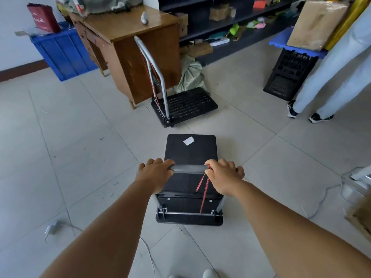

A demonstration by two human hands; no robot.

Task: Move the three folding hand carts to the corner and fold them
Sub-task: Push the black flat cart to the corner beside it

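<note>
Tiled floor, left hand and right hand both clenched round cart handle, black cart deck below fingers, second cart upright ahead by wooden desk.

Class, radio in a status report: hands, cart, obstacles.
Left hand and right hand grip near cart's handle. Near cart unfolded. Second cart ahead by desk, handle up. Bystander right.

Near cart deck was noted black, with a white label; cord red with black flecks. Far cart was recorded black, perforated, grey-framed. Crate was logged blue; counter brown wood; floor pale grey tiles.
</note>
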